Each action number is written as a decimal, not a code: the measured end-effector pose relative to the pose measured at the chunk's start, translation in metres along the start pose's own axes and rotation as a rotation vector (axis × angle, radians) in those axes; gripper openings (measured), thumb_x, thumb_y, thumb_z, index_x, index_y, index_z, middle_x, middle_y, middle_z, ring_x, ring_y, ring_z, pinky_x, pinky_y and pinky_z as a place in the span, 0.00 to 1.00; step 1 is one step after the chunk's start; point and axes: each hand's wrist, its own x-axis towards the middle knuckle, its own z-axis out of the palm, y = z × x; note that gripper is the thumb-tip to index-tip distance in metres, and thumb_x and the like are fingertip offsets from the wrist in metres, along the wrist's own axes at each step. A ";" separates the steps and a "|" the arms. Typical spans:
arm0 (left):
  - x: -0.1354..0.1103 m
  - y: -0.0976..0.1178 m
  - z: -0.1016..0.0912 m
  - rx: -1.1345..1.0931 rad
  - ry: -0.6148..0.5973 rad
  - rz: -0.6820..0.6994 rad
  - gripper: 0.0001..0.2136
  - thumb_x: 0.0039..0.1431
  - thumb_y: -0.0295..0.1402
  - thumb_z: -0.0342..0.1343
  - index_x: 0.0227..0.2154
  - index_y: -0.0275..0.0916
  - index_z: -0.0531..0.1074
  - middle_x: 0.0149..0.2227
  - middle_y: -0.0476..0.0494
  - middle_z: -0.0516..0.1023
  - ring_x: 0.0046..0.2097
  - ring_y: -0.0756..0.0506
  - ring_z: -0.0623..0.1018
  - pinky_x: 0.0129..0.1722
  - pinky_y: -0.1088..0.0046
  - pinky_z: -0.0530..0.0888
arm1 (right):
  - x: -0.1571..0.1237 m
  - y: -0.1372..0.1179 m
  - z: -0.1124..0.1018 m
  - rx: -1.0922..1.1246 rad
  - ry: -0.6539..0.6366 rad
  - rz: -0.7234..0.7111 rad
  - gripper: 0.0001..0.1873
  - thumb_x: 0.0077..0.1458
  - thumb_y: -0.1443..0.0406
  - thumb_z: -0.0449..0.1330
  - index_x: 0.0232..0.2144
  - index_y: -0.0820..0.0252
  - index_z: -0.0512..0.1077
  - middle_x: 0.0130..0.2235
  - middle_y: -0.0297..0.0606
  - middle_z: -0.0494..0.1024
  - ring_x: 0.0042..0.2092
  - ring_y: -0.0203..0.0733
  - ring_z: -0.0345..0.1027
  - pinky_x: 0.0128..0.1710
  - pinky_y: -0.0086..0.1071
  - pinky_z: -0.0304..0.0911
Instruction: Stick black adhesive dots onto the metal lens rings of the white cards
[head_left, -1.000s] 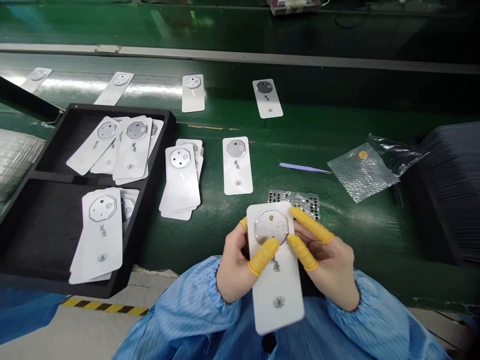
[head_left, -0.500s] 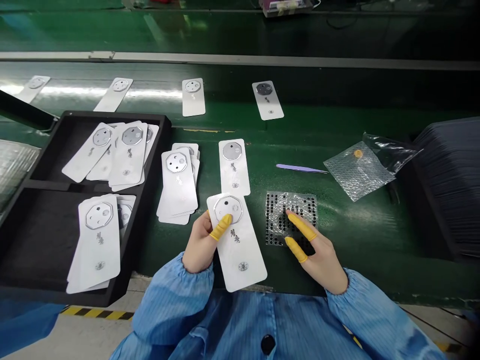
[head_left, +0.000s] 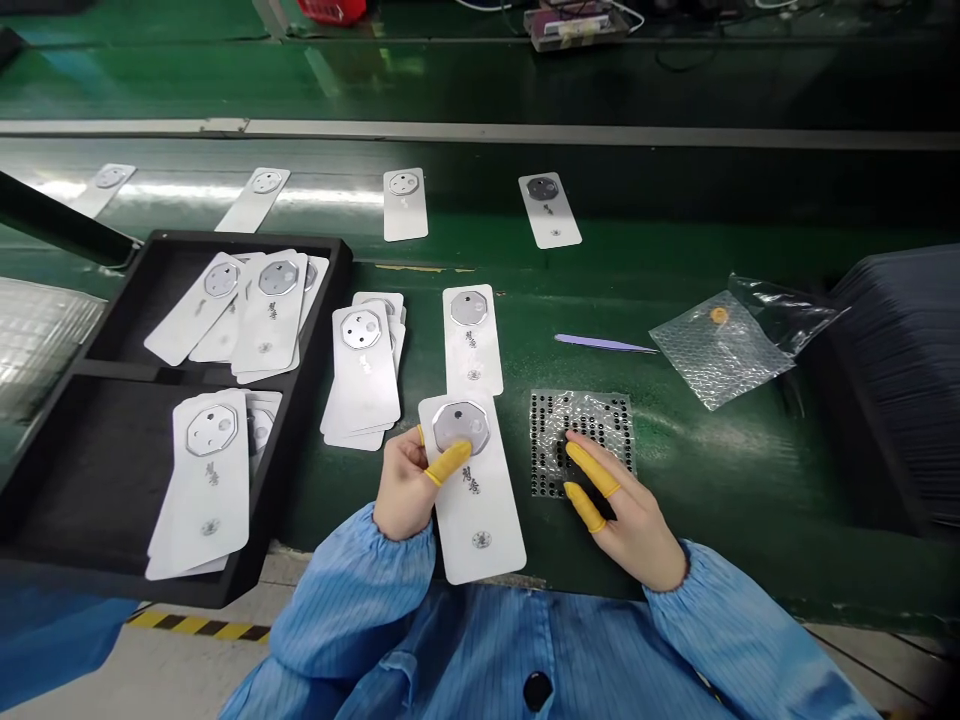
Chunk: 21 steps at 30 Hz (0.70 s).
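Observation:
My left hand (head_left: pixel 407 487), with a yellow cot on the thumb, grips a white rounded panel (head_left: pixel 486 505) by its left edge. That panel has a silver octagonal plate with a dark hole at the top, dark lettering and a round mark below. Over a clear sheet of small black dots (head_left: pixel 541 430) rests my right hand (head_left: pixel 636 522); its two yellow-cotted digits are apart, fingertips on or just above the sheet. Another white panel (head_left: pixel 474 350) lies just beyond the held one. Whether anything tiny is under the right fingertips I cannot tell.
Left of the hands is a stack of white panels (head_left: pixel 364 370), then a black two-part tray (head_left: pixel 82 470) with more panels. Purple tweezers (head_left: pixel 600 343) and a bubble bag (head_left: pixel 724 350) lie to the right. Several panels lie along the back, including one panel (head_left: pixel 551 210).
The view has shifted slightly, so the bench appears lower and further right. My right hand has edged left across the dotted sheet. The left hand keeps its hold on the panel.

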 end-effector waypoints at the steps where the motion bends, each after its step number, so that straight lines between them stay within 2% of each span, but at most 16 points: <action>1: 0.000 -0.002 0.001 0.003 0.002 -0.009 0.15 0.37 0.34 0.71 0.28 0.32 0.77 0.24 0.43 0.80 0.24 0.43 0.79 0.23 0.69 0.76 | 0.000 0.001 0.001 -0.014 -0.008 -0.029 0.31 0.58 0.73 0.55 0.63 0.59 0.54 0.60 0.48 0.64 0.62 0.48 0.58 0.59 0.47 0.63; 6: 0.001 -0.009 0.005 0.010 -0.034 0.032 0.14 0.40 0.35 0.70 0.29 0.32 0.76 0.26 0.42 0.81 0.25 0.43 0.80 0.25 0.70 0.77 | 0.000 0.003 0.002 -0.036 -0.032 -0.102 0.31 0.56 0.74 0.56 0.62 0.60 0.56 0.60 0.49 0.65 0.63 0.50 0.55 0.59 0.49 0.63; 8: -0.003 -0.007 0.007 -0.009 -0.108 0.037 0.13 0.44 0.36 0.68 0.32 0.34 0.76 0.29 0.42 0.82 0.27 0.44 0.80 0.27 0.71 0.78 | 0.001 0.003 0.001 -0.037 -0.033 -0.099 0.31 0.56 0.74 0.56 0.61 0.61 0.57 0.60 0.50 0.65 0.63 0.50 0.55 0.59 0.49 0.63; 11: -0.012 0.002 0.010 -0.056 -0.247 -0.029 0.14 0.48 0.36 0.66 0.36 0.36 0.75 0.34 0.41 0.82 0.31 0.44 0.81 0.30 0.70 0.79 | 0.002 0.003 0.001 -0.045 -0.032 -0.099 0.31 0.57 0.74 0.56 0.62 0.60 0.56 0.60 0.50 0.64 0.63 0.50 0.56 0.58 0.50 0.63; 14: -0.020 0.010 0.013 -0.059 -0.312 -0.062 0.14 0.49 0.36 0.65 0.38 0.36 0.74 0.35 0.40 0.82 0.32 0.43 0.82 0.31 0.69 0.79 | 0.002 0.003 0.001 -0.048 -0.043 -0.092 0.30 0.57 0.74 0.55 0.62 0.60 0.56 0.60 0.50 0.64 0.63 0.51 0.55 0.59 0.50 0.62; 16: -0.021 0.014 0.014 -0.010 -0.305 -0.066 0.15 0.48 0.37 0.66 0.37 0.35 0.74 0.34 0.39 0.82 0.31 0.41 0.82 0.29 0.67 0.79 | 0.001 0.003 0.001 -0.051 -0.051 -0.081 0.30 0.58 0.73 0.55 0.61 0.60 0.57 0.60 0.50 0.64 0.63 0.51 0.55 0.59 0.51 0.62; 21: -0.016 0.012 0.015 0.077 -0.198 -0.043 0.18 0.43 0.41 0.68 0.33 0.33 0.74 0.31 0.37 0.81 0.31 0.38 0.81 0.27 0.63 0.79 | 0.002 0.002 0.000 -0.062 -0.051 -0.094 0.29 0.58 0.73 0.54 0.62 0.60 0.56 0.60 0.51 0.64 0.63 0.51 0.55 0.59 0.50 0.62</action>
